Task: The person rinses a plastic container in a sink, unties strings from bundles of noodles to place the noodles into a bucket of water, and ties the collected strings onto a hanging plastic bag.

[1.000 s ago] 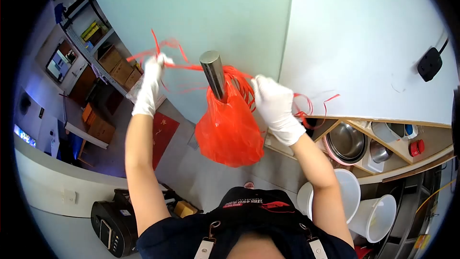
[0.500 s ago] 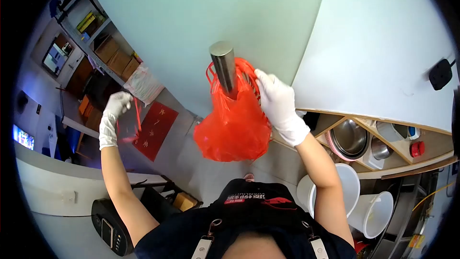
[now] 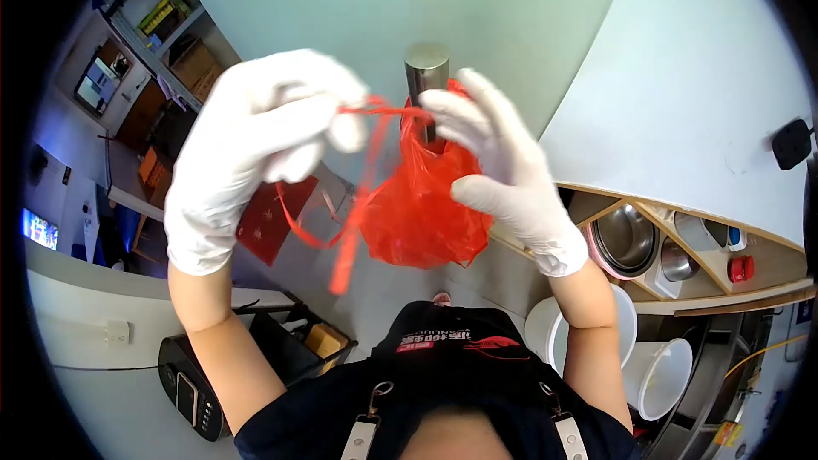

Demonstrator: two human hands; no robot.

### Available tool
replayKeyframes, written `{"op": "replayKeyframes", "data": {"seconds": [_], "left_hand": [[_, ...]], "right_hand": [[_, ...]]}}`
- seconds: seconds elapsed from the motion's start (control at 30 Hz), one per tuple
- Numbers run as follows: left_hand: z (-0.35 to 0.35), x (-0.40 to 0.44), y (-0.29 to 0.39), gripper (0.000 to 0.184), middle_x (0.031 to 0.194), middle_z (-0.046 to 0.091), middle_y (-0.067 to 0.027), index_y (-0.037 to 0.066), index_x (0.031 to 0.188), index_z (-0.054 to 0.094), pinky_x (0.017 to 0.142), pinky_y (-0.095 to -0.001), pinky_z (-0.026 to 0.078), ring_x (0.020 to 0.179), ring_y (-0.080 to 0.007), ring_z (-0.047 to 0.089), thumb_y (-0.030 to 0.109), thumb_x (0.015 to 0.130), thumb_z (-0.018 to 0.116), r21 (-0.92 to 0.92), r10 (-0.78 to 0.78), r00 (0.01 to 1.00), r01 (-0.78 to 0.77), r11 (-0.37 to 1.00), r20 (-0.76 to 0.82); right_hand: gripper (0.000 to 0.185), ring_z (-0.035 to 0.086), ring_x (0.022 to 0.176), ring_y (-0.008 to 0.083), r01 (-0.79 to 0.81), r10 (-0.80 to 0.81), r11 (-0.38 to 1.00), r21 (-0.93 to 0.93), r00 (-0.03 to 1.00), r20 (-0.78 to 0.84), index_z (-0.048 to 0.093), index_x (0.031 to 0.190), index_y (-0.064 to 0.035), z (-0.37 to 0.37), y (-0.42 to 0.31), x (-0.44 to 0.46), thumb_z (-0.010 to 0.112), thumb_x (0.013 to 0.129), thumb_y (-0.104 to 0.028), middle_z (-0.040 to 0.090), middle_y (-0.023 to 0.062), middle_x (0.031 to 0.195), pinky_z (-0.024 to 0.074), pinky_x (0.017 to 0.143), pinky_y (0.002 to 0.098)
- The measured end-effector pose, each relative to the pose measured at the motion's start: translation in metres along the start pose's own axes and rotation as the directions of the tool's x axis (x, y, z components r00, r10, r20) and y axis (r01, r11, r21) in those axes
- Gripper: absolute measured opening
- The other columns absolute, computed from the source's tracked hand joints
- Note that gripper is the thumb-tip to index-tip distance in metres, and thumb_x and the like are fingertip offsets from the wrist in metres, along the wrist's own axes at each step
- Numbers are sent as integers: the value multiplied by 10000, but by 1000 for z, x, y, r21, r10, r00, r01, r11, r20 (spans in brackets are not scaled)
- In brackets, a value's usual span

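Note:
My left hand [image 3: 264, 132], in a white glove, is closed with fingertips pinched on a thin red ribbon [image 3: 343, 255]. The ribbon loops below the hand, and one strand stretches across toward my right fingertips. My right hand [image 3: 503, 153], also gloved in white, has its thumb and fingers apart beside a red plastic bag [image 3: 430, 221]. Whether its fingertips touch the ribbon is hard to see. Out of the top of the bag's handles rises a shiny metal cylinder [image 3: 427, 64]. How the bag is held up there is hidden.
A pale panel [image 3: 375, 0] stands behind the bag. To the right, a wooden shelf [image 3: 682, 302] holds metal pots, including one steel pot [image 3: 626, 237]. White buckets [image 3: 660, 379] stand below it. A red mat [image 3: 271, 226] lies on the floor at left, near a black appliance [image 3: 183, 383].
My left hand has risen and come right, toward the camera, bringing the ribbon in front of the bag. My right hand has left the bag's handle and spread its fingers.

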State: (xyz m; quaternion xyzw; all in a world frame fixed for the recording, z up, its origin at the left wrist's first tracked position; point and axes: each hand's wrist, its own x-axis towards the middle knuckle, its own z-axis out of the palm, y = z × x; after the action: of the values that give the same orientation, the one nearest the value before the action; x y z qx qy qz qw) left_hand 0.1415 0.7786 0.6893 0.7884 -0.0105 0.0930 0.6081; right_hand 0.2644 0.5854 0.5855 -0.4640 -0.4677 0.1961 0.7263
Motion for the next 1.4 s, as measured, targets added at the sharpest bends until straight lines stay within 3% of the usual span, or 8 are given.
{"op": "replayKeyframes", "data": {"seconds": [0.07,0.17,0.27,0.47,0.97,1.2,1.33,1.4], "left_hand": [[14,20,-1,185,741,612,-77,-4,969,582,368,-171,263,422,-38,386,151,872,554,-46,73,993,-69,997,95],[17,46,0,237,858,640,-51,1,1049,574,409,-161,272,473,-28,379,174,890,549,-156,141,976,-115,981,166],[14,72,-3,243,878,647,-36,3,1086,572,428,-152,269,476,-22,358,158,904,528,-152,235,966,-217,964,110],[-25,111,-41,229,920,654,-35,20,1086,580,424,-143,262,462,-13,341,137,894,542,-118,181,983,-183,976,-21],[-51,57,-166,165,761,643,-43,32,995,618,394,-192,275,427,-56,387,125,864,575,-214,-183,983,186,959,32],[-50,90,-89,255,840,635,-68,0,1105,557,394,-153,256,482,-32,391,91,866,555,-358,114,972,-183,916,-207],[-58,102,-15,278,839,617,-47,3,1128,558,576,-186,398,606,-77,464,105,870,558,-865,351,930,-82,494,112],[-33,115,18,336,1015,557,-112,-1,1197,480,554,-167,410,774,-123,512,115,888,539,-664,266,922,-387,640,-281]], "right_hand": [[683,504,1117,201,-115,138,938,327,989,-46,272,1359,40,13,3,-1,639,789,-45,546,146,1169,354,991,329],[531,586,879,166,-266,241,917,299,963,117,389,1278,68,-8,-8,-8,611,827,-100,615,96,918,401,930,325],[414,510,589,93,-141,209,911,387,968,-140,456,1212,68,-17,-37,-12,565,844,-87,550,33,702,487,657,266],[369,420,522,26,-75,-136,935,-346,826,-547,512,1216,-2,-51,-40,2,560,859,-83,583,7,771,358,475,158],[210,569,706,79,-170,-105,694,-699,937,-333,624,1044,6,-24,41,-21,563,844,9,627,34,801,476,654,216],[223,515,656,41,-137,-197,855,-501,807,-557,602,1064,14,-26,-5,11,542,849,4,589,6,738,440,600,182],[232,461,587,42,-74,-23,983,-170,861,-509,611,1030,24,-49,-59,9,600,838,-106,529,-13,672,382,548,172],[300,465,614,57,218,-229,973,-70,914,-335,601,1035,33,-74,-62,6,633,820,-174,535,-2,672,387,602,194]]}}
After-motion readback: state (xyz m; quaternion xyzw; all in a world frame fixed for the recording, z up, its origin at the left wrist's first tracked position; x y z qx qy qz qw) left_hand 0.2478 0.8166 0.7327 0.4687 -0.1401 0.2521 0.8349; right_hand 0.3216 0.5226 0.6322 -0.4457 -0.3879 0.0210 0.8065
